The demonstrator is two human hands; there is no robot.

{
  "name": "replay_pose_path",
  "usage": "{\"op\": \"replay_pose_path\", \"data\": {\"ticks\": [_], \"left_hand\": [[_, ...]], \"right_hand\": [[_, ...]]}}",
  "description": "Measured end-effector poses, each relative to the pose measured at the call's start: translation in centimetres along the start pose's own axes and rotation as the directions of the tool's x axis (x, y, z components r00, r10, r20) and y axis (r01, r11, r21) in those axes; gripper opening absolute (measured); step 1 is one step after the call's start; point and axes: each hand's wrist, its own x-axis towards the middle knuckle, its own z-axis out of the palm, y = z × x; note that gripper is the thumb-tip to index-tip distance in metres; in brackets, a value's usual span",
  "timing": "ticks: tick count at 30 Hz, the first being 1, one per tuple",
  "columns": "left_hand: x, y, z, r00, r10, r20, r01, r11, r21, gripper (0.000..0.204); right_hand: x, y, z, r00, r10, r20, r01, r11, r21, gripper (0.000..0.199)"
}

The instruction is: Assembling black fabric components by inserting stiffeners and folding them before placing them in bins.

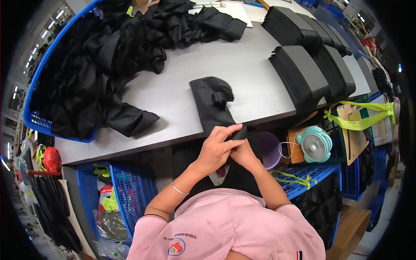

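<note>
A black fabric piece [207, 102], flat with a rounded far end and a small curled strap on it, lies on the table and hangs over its front edge. At its near end, my left hand [213, 149] grips the fabric, with two fingers reaching across it. My right hand [243, 152] meets the left there, partly covered by it, and is closed on the same end. Where the hands overlap, the fabric is folded and partly hidden. A heap of black fabric pieces [99, 56] lies to the left, one reaching close to the held piece.
A blue basket [41, 123] holds part of the heap. Stacks of folded black pieces [299, 78] stand at the table's right. Below the grey table [173, 73] are a purple bin [271, 149], a turquoise fan [314, 145] and blue crates [130, 190], with a cardboard box [353, 232] at lower right.
</note>
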Motion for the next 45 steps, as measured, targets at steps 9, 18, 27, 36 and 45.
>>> {"op": "replay_pose_path", "data": {"ticks": [9,18,27,36,45], "left_hand": [[-3.1,2.6,1.0,0.918,-0.303,-0.258,0.287,0.953,-0.097,0.077],[-2.0,2.4,2.0,0.833,-0.395,-0.389,0.373,0.918,-0.133,0.077],[-2.1,2.5,2.9,0.833,-0.367,-0.413,0.297,0.928,-0.225,0.074],[-2.7,2.7,3.6,0.848,-0.39,-0.359,0.327,0.918,-0.225,0.079],[-3.3,2.1,4.1,0.874,-0.248,-0.418,0.263,0.964,-0.021,0.081]], "right_hand": [[0.7,-3.1,-2.0,0.871,0.49,0.005,-0.213,0.371,0.904,0.04],[-0.6,-4.7,-2.4,0.844,0.533,0.057,-0.196,0.208,0.958,0.031],[-1.3,-3.3,-1.1,0.881,0.431,0.198,-0.157,-0.129,0.979,0.031],[-1.6,-3.2,-0.8,0.864,0.408,0.297,-0.139,-0.373,0.917,0.029],[-1.5,-2.4,0.5,0.872,0.441,0.21,-0.104,-0.252,0.962,0.031]]}}
